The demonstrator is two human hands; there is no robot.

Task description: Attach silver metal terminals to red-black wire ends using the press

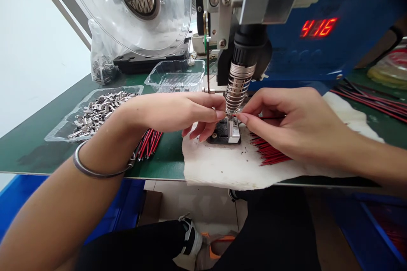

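Note:
My left hand (178,112) reaches in from the left with thumb and index finger pinched together beside the soldering iron's spring-wrapped tip (239,87). Whatever those fingertips hold is too small and hidden to name. From the other side, my right hand (286,114) pinches a thin red and black wire (276,117), its end at the tip. Below the tip sits a small metal holding block (234,132) on a black base. Red and black wires (270,152) lie under my right hand, and another bundle (150,143) lies below my left wrist.
A clear tray (55,136) of small metal parts (101,110) stands at left, with another clear tray (178,67) behind. The blue soldering machine (318,59) shows 416. A solder reel (171,21) stands at the back. White cloth (216,173) covers the table's front edge.

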